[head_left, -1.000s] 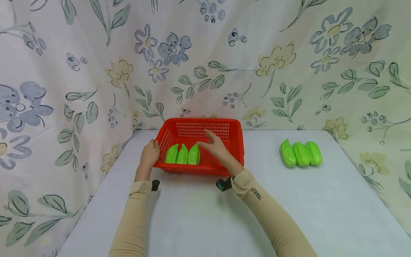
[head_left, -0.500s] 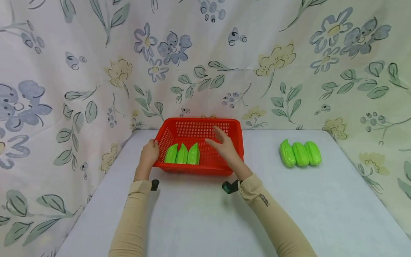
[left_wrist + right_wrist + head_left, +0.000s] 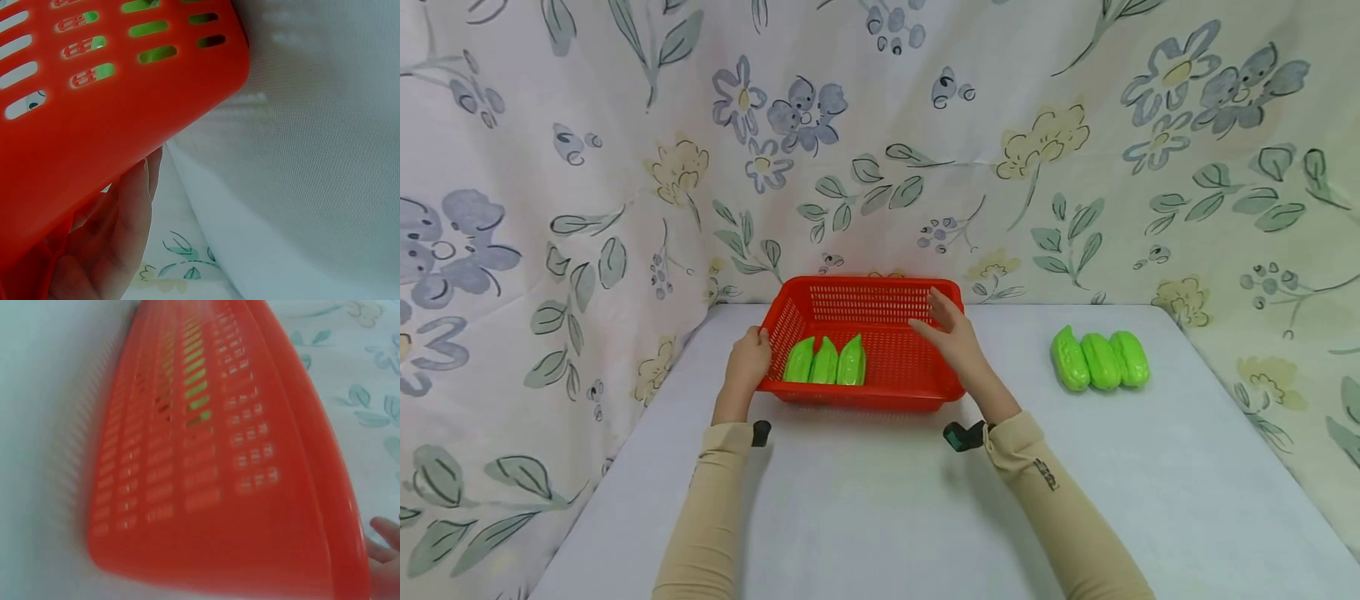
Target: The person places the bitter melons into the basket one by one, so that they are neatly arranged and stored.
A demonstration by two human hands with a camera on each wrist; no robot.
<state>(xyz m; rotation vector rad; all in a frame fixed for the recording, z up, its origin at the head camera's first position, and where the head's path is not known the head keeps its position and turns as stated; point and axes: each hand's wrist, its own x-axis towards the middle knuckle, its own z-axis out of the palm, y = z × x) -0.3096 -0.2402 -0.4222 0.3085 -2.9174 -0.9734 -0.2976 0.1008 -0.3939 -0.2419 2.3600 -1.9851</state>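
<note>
A red perforated plastic basket [image 3: 857,397] sits on the table. Inside its left half stand three bright green, ridged, pointed fruit-like pieces [image 3: 824,362], side by side. My left hand [image 3: 748,360] grips the basket's left rim; in the left wrist view, the fingers of that left hand [image 3: 122,231] curl under the rim. Over the basket's right end is my right hand [image 3: 961,343], holding nothing, with thumb and fingers spread apart. At the edge of the right wrist view, part of the right hand [image 3: 384,565] shows just beyond the red basket rim [image 3: 340,506].
Three more bright green pieces [image 3: 1102,361] lie side by side at the table's right, apart from the basket. A white cloth covers the table [image 3: 865,517]. Behind hangs a floral curtain [image 3: 880,225].
My right hand has moved right, from beside the green pieces inside the basket to the basket's right end, its fingers spread. The left hand stays on the left rim.
</note>
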